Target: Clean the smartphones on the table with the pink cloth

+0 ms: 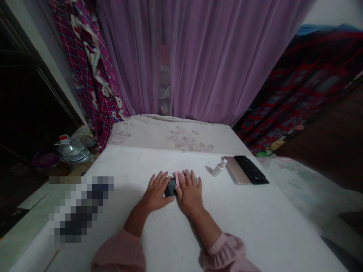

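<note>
A dark, glossy smartphone lies flat on the white-covered table, partly hidden under both hands. My left hand holds its left end, with the thumb along the near edge and the fingers stretched toward the far side. Over the phone's right part, my right hand presses down a small pink cloth with its fingers laid flat. Most of the cloth is covered by that hand. To the right stands a small white spray bottle, touched by neither hand.
Beyond the bottle lie a flat rose-gold device and a black case. A pixelated dark object is at the table's left edge. Purple curtains hang behind the table. A large water bottle stands left on the floor.
</note>
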`<state>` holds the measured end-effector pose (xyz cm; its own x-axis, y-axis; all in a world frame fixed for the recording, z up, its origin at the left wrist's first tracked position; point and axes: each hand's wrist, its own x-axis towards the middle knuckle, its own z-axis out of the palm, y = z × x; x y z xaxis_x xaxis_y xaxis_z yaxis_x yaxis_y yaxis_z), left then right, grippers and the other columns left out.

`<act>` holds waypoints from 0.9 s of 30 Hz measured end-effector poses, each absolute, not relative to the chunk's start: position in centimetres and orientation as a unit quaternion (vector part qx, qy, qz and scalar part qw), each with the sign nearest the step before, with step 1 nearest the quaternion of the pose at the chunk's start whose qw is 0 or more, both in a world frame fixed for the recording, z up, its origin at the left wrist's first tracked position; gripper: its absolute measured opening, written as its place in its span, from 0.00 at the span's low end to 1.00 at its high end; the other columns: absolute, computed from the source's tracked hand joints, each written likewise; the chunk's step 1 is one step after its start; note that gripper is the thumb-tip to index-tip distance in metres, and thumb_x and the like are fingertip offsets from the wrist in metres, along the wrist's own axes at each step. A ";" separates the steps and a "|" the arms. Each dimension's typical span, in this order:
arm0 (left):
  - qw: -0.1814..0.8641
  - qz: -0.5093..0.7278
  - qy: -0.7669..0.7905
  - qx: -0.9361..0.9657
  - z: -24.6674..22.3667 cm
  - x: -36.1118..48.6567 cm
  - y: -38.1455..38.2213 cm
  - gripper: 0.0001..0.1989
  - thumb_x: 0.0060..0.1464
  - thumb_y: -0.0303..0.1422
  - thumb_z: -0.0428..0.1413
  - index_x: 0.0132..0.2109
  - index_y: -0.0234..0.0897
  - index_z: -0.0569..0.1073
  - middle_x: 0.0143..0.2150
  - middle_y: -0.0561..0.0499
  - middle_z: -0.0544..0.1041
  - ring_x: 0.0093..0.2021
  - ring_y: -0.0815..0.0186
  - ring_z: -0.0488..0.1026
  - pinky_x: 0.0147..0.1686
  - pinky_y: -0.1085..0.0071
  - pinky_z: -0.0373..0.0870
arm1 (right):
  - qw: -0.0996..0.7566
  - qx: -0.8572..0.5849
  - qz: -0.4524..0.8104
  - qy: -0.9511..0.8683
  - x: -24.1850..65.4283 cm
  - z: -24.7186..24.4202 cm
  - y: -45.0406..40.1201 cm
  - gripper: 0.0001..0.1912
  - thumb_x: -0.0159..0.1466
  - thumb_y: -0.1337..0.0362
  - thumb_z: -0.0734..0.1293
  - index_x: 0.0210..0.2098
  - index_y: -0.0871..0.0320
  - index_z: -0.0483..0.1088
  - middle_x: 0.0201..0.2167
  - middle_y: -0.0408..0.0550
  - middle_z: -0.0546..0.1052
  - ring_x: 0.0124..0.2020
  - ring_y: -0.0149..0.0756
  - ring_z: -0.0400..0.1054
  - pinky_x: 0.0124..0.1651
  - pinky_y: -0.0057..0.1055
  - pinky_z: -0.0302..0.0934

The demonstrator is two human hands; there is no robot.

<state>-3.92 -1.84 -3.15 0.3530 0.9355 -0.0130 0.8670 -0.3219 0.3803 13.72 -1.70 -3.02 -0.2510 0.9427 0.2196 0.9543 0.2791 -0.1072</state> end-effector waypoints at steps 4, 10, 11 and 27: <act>0.165 0.101 0.553 0.810 -3.1 -4.0 -1.8 0.37 0.52 0.44 0.56 0.66 0.39 0.55 0.70 0.42 0.51 0.70 0.52 0.41 0.66 0.47 0.38 | 0.128 -0.586 -0.025 -0.800 13.8 -3.1 -2.0 0.26 0.69 0.55 0.54 0.65 0.50 0.56 0.67 0.53 0.54 0.68 0.50 0.41 0.64 0.54 0.38; 0.178 0.091 0.554 0.808 -3.1 -4.4 -1.6 0.38 0.52 0.44 0.57 0.66 0.37 0.54 0.70 0.41 0.50 0.70 0.52 0.41 0.66 0.47 0.38 | 0.106 -0.662 -0.037 -0.741 16.3 -2.9 -1.1 0.26 0.70 0.55 0.51 0.64 0.54 0.58 0.66 0.56 0.56 0.68 0.52 0.42 0.63 0.55 0.39; 0.179 0.094 0.554 0.808 -3.2 -4.6 -1.6 0.38 0.52 0.44 0.57 0.66 0.37 0.54 0.70 0.40 0.50 0.70 0.52 0.42 0.66 0.47 0.39 | 0.103 -0.662 -0.037 -0.742 16.4 -2.8 -1.0 0.26 0.70 0.54 0.51 0.64 0.54 0.57 0.67 0.55 0.56 0.68 0.51 0.42 0.63 0.55 0.39; 0.137 0.169 0.566 0.795 -4.3 -5.2 -1.4 0.33 0.51 0.39 0.59 0.63 0.40 0.60 0.66 0.42 0.60 0.68 0.53 0.52 0.65 0.49 0.47 | 0.153 -0.528 -0.029 -0.835 11.9 -3.6 -2.4 0.29 0.68 0.56 0.56 0.67 0.55 0.51 0.66 0.54 0.57 0.68 0.49 0.45 0.65 0.56 0.33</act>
<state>-5.22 -1.44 -4.32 0.3029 0.9462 0.1141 0.8539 -0.3226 0.4083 11.94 -2.38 -3.63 -0.3951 0.8729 0.2864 0.8904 0.4406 -0.1144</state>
